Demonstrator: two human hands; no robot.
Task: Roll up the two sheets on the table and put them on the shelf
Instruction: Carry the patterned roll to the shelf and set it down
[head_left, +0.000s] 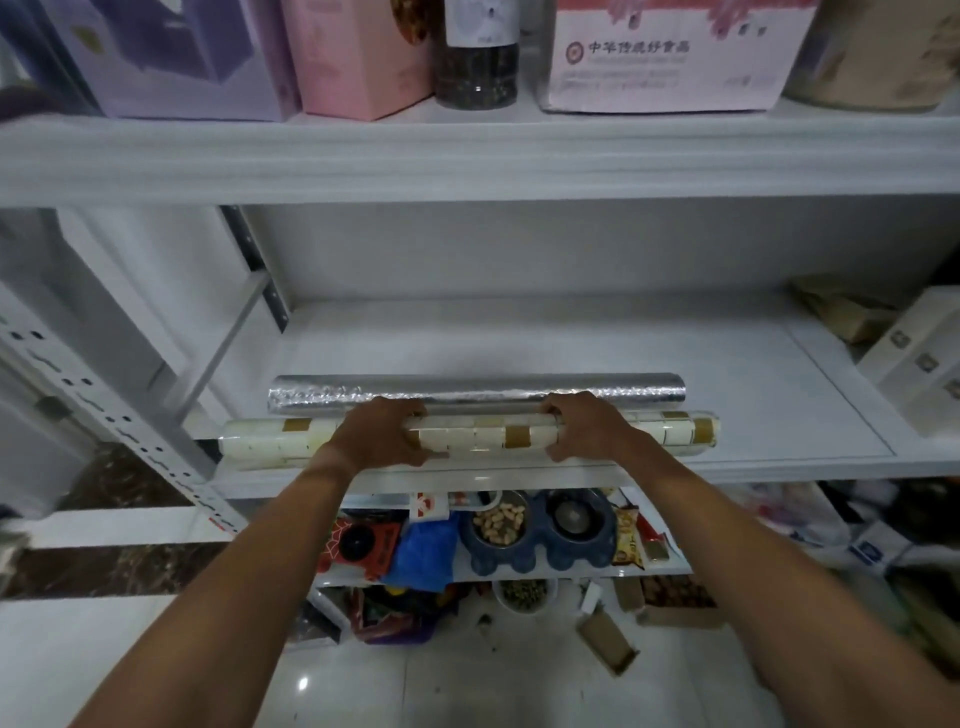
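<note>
The left hand (382, 434) gripped the tile-patterned roll (467, 439) from above, fingers curled over its far side and thumb against its near side. The right hand (584, 426) held the same roll in the same way, farther along toward its right end. Both forearms reached in from below, over the front lip of the white shelf (779, 395).

The tile-patterned roll was a sheet wound into a long tube, cream squares with scattered tan-gold ones, glossy on its surface. It lay lengthwise on the white shelf, right at the front edge, its left end poking just past the shelf's left corner.

Just behind that roll, touching or nearly touching it, lay the silver roll (475, 392), a crinkled, foil-like tube of similar length, parallel to it and deeper on the shelf.

To the right of the rolls, at the shelf's far right, stood a white box (919, 358). On the board above sat a lilac box (166, 57), a pink box (358, 57), a dark jar (477, 73) and a pale carton with red print (660, 62). Below the shelf, a blue double bowl (540, 535) held peanuts in one cup, with a blue bag (426, 551) to its left.
</note>
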